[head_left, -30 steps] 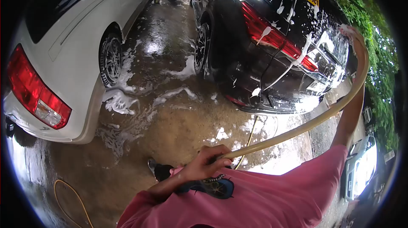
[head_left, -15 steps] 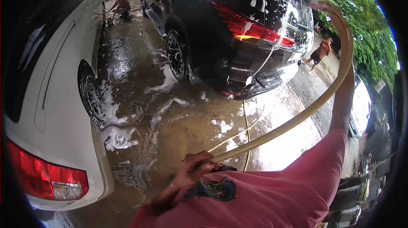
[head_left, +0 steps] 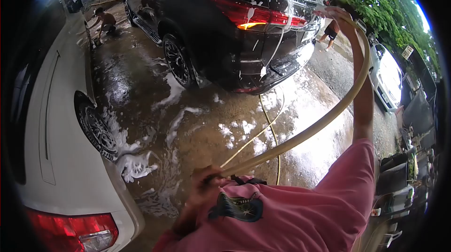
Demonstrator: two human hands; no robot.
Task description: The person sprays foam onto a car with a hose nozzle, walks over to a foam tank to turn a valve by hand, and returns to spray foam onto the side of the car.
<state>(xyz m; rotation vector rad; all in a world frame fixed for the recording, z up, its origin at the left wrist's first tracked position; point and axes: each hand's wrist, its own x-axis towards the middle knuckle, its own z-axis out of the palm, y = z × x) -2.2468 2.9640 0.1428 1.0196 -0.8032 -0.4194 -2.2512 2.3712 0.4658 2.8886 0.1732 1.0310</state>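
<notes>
My left hand (head_left: 205, 184) is closed round the thick yellowish hose (head_left: 300, 140) in front of my pink shirt. From there the hose curves up along my raised right arm. At the top right, my right hand (head_left: 336, 14) is wrapped round the hose's far end, close to the rear of the black car (head_left: 225, 50). White foam streaks run down the car's back, and an orange light glows in its red tail lamp (head_left: 251, 17). The nozzle end and any spray are too blurred to make out.
A white vehicle (head_left: 70, 158) stands at the left. One person (head_left: 105, 20) crouches between the vehicles; another (head_left: 331, 31) stands beyond my right hand. Thin yellow hoses (head_left: 272, 132) and foam lie on the wet ground. A white car (head_left: 387, 75) and dark containers are at the right.
The view has swung right, so both vehicles appear further left. The tail lamp's orange light, absent a second ago, shows now. Both hands have kept hold of the hose.
</notes>
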